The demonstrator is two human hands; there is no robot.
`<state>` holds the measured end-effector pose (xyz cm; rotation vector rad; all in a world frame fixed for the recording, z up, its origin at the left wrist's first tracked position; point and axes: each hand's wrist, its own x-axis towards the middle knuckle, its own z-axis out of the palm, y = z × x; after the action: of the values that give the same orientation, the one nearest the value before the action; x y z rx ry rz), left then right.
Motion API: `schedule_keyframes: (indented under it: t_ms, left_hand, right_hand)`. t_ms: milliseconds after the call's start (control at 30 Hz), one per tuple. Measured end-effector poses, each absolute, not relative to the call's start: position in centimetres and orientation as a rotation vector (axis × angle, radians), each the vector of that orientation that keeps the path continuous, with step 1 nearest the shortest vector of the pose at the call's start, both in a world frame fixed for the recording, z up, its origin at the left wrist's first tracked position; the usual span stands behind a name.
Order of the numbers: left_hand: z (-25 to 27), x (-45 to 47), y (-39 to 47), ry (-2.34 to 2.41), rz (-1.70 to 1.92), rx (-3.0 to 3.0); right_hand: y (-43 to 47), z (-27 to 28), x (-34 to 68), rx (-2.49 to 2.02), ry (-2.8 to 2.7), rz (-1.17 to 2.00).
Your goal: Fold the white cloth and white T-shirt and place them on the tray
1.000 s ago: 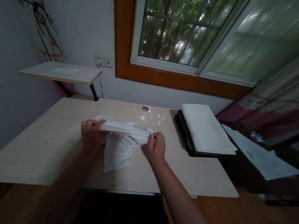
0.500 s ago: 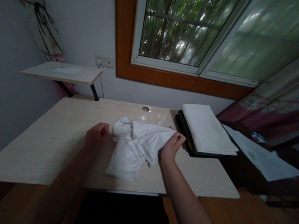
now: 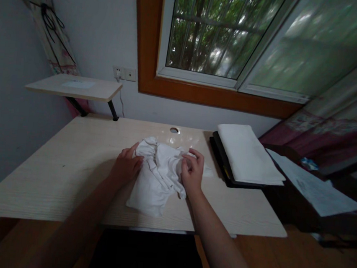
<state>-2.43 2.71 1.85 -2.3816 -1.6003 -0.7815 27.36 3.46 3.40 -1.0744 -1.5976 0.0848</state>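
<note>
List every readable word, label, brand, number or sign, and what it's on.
None readable.
Paper on the small shelf: any marks too small to read.
Loose sheet at right: faint marks, too blurred.
Blue-and-white item near it: too blurred.
White cloth: no text visible.

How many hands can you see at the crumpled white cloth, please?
2: the left hand is at the left edge of the white cloth, and the right hand is at its right side, fingers bent. No other hand shows.
</note>
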Motion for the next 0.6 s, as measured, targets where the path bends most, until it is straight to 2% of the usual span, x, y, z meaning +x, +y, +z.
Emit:
schedule_keyframes:
  t_ms: [267,600]
  left_hand:
    - [1.1,-2.9,3.5,-1.711,-0.906,-2.343]
    - [1.8,-4.9,4.0,-1.711,-1.700,-1.816]
  right_hand:
    - [4.3,1.7,26.7,-1.197,-2.123,0.030]
    - [3.5,3.1,26.8,-1.186,-1.901,0.039]
